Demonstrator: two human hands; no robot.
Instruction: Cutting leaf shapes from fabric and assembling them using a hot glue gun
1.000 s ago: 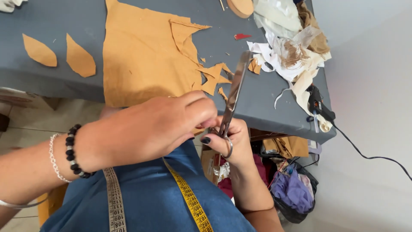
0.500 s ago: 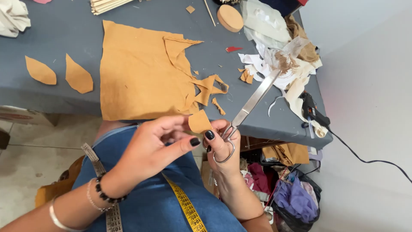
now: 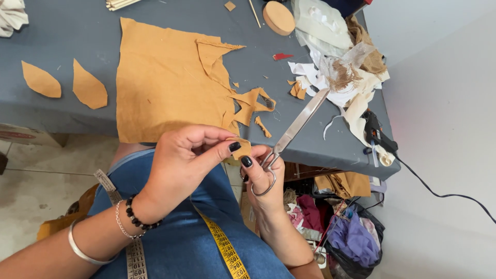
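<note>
She has a small tan fabric piece [image 3: 242, 149] pinched between thumb and fingertips of her left hand [image 3: 183, 160], held just off the near edge of the grey table [image 3: 62, 46], while her right hand [image 3: 263, 178] grips the looped handles of the long steel scissors [image 3: 294, 129], blades closed and resting toward the tabletop. It looks like trimming the piece to shape, like the two leaf-shaped cutouts [image 3: 64, 85] beside the big tan cloth [image 3: 165, 82]. The next cut would need the blades opened and the piece fed between them.

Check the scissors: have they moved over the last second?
Yes. The scissors swung from nearly upright to slanting right; their tip now reaches toward the white scrap pile on the grey table, gripped by the right hand.
</note>
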